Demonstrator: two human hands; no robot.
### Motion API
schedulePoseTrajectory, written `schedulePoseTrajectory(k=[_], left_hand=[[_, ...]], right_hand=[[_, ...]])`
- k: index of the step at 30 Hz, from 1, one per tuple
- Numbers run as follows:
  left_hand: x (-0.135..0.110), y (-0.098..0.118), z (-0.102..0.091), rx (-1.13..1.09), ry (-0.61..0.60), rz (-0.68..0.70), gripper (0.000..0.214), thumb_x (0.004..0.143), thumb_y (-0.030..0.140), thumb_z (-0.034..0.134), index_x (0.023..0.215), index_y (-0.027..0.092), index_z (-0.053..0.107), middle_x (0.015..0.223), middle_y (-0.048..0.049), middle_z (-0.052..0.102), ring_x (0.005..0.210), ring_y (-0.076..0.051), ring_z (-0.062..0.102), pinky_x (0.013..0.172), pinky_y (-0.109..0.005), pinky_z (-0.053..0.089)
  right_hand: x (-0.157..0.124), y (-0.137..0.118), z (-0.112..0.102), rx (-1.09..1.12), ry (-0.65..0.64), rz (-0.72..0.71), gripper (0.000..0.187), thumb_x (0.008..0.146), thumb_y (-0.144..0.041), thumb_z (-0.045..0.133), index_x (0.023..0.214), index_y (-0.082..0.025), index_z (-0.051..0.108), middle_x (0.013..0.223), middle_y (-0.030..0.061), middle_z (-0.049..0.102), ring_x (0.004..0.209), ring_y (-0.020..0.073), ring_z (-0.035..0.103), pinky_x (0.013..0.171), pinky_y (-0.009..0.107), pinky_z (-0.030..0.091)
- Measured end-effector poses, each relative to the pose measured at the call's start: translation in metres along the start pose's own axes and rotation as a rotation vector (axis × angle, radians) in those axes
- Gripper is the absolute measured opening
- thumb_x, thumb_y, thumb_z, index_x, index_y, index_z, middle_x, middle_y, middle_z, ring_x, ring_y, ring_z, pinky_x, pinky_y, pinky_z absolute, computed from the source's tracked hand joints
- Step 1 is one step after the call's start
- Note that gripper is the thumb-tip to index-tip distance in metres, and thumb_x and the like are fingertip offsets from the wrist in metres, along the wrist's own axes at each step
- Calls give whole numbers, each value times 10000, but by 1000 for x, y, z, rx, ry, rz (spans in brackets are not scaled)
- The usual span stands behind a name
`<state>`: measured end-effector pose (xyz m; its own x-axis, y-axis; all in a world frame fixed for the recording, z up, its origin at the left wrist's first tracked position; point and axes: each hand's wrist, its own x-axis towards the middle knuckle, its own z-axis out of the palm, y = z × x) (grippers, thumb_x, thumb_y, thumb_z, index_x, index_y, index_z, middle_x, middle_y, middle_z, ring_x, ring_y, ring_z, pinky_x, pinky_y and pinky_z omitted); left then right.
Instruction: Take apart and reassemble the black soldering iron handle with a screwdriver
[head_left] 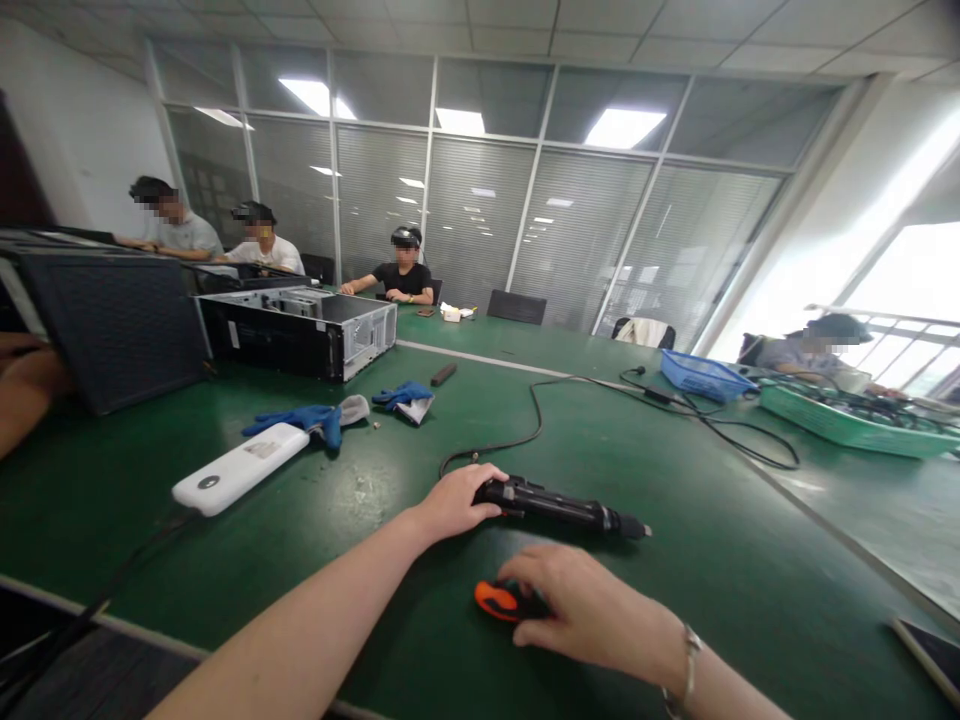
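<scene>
In the green basket (844,424), dark tangled items (892,402) are kept; the inside of the blue basket (701,378) beside it cannot be told. 2 blue-grey gloves (322,424) are seen near the white power pack (244,465) and the computer case (274,338). On the table (675,640), the black screwdriver (562,505) is gripped at its rear end by the left hand (456,502), fingers curled; by the right hand (576,602), fingers half bent, an orange-black object (495,601) is held nearby.

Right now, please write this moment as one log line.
left hand: on black corded tool; right hand: on orange-and-black object; surface: green table; nearby: white device, blue gloves
</scene>
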<state>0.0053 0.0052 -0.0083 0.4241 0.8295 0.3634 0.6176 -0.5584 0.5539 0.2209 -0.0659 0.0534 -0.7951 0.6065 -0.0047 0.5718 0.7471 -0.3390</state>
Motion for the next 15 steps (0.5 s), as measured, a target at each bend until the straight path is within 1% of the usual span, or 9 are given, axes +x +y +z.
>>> schedulePoseTrajectory(k=[2,4,5,7,9,10,11,13,15], left_hand=[[0,-1,0,3,2,9,465,761,208,738,1194,205,570,1206,-62,644,1100,-253,602,963,-361,448],[0,0,0,3,2,15,449,769,204,725,1191,209,571,1206,-58,645,1102,-251,602,967,-362,447],[0,0,0,3,0,17,438,774,204,719,1187,211,574,1202,-55,648,1100,-251,603,968,-363,447],[0,1,-1,4,-6,13,427,777,209,717,1181,213,577,1193,-53,652,1096,-252,606,966,-366,449],[1,1,-1,6,-12,2,432,776,215,722,1182,212,574,1194,-55,651,1099,-256,605,968,-372,447],[1,1,0,5,-13,-1,436,775,215,724,1183,213,572,1199,-55,649,1104,-256,603,973,-374,444],[1,1,0,4,-12,-2,436,778,213,722,1185,217,568,1206,-53,646,1111,-256,600,981,-376,439],[1,0,1,2,-5,0,430,785,213,716,1186,230,564,1207,-47,645,1114,-251,599,992,-378,430],[1,-1,1,1,1,6,431,789,216,713,1191,239,559,1198,-43,648,1107,-248,601,990,-377,429]], right_hand=[[4,-7,-4,-18,-32,-44,161,767,-247,713,920,-229,670,817,-2,675,726,167,623,656,258,478],[7,-4,-11,50,80,-48,172,802,-199,646,973,-222,648,792,-6,669,642,133,605,603,233,479],[9,0,-13,109,199,-38,242,824,-203,621,1066,-224,619,796,-6,667,602,119,595,570,223,483],[12,13,-15,219,545,-7,444,865,-236,594,1295,-231,483,850,9,668,591,114,611,550,222,516],[15,30,-10,248,909,14,612,883,-267,599,1429,-239,323,948,45,668,702,147,664,637,273,576],[16,38,-5,221,1046,9,663,884,-266,607,1457,-244,274,998,65,663,779,170,680,701,314,592],[17,45,1,174,1132,-8,696,885,-255,612,1473,-248,241,1036,81,657,846,192,683,757,355,596],[19,55,13,62,1177,-72,715,889,-223,606,1485,-251,212,1061,102,649,903,219,680,799,409,594],[20,60,23,-22,1146,-130,705,893,-193,593,1484,-255,213,1050,103,648,895,222,678,781,412,599]])
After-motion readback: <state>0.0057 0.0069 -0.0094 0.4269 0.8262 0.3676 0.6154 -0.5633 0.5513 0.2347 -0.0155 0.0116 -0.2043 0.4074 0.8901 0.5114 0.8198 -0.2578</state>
